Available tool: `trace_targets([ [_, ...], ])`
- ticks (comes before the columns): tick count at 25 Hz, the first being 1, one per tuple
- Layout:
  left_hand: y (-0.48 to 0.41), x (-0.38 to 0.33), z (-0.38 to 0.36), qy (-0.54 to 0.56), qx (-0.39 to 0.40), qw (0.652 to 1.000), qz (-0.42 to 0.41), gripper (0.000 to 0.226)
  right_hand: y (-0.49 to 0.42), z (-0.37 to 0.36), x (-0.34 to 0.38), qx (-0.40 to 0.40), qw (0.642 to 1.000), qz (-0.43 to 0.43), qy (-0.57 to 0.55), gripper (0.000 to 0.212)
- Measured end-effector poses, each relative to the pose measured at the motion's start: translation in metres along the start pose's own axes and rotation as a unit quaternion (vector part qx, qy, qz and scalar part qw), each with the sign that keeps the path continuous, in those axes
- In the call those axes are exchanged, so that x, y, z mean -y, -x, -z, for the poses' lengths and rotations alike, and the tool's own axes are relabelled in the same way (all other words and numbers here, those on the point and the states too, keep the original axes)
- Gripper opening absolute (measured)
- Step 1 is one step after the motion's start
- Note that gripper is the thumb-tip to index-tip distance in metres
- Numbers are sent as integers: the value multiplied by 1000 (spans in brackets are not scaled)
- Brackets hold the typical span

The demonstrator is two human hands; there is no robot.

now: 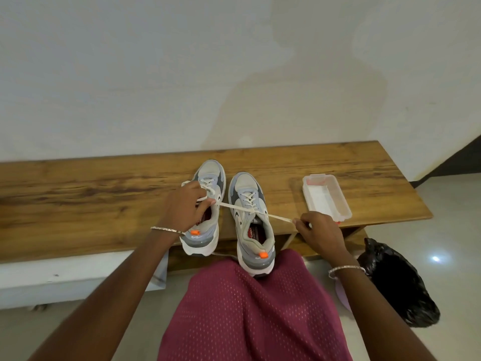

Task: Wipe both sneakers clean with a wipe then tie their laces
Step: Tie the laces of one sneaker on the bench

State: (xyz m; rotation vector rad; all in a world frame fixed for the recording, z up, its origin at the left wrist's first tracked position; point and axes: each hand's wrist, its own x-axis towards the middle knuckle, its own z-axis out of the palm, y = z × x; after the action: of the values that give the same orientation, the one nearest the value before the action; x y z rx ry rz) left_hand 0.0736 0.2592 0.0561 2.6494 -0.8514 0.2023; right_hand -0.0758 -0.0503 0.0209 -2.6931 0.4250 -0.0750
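Two grey-and-white sneakers with orange heel tabs stand side by side on a wooden bench (pixel 104 188), toes toward the wall. My left hand (pixel 186 207) hovers over the left sneaker (pixel 208 217) and pinches one end of the right sneaker's white lace (pixel 234 207). My right hand (pixel 320 230) pinches the other end to the right of the right sneaker (pixel 251 220). The lace is stretched taut across that shoe's tongue, crossing at a knot (pixel 253 211). The right sneaker's heel hangs over the bench's front edge.
A clear plastic wipe box (pixel 326 198) lies on the bench at the right. A black plastic bag (pixel 398 280) sits on the floor at the right. The white wall stands right behind the bench. My maroon garment (pixel 250 313) fills the lower middle.
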Motion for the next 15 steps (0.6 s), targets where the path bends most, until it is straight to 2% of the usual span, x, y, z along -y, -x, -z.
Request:
trace_targets([
  [3,12,-25,19,88,21,996,1,43,4,0,4,-12,996,0,-92,38],
  [4,18,-33,27,133,65,989,-3,42,5,3,8,-15,991,-15,-132,37],
  [6,28,-49,38,215,209,954,20,37,7,9,18,0,975,-54,-213,34],
  [7,32,-58,42,210,266,940,47,39,7,12,22,25,969,-69,-237,32],
  [8,36,-65,43,167,289,940,75,45,6,12,23,61,967,-77,-234,28],
  [9,38,-73,42,91,276,952,99,54,6,11,24,98,971,-78,-205,23],
  [11,34,-91,41,-69,185,970,141,58,4,7,26,136,981,-73,-121,19],
  [13,27,-107,37,-133,106,971,171,47,0,1,35,107,989,-54,-89,18],
  [15,19,-120,31,-152,74,966,196,36,-4,-8,50,65,991,-20,-116,18],
])
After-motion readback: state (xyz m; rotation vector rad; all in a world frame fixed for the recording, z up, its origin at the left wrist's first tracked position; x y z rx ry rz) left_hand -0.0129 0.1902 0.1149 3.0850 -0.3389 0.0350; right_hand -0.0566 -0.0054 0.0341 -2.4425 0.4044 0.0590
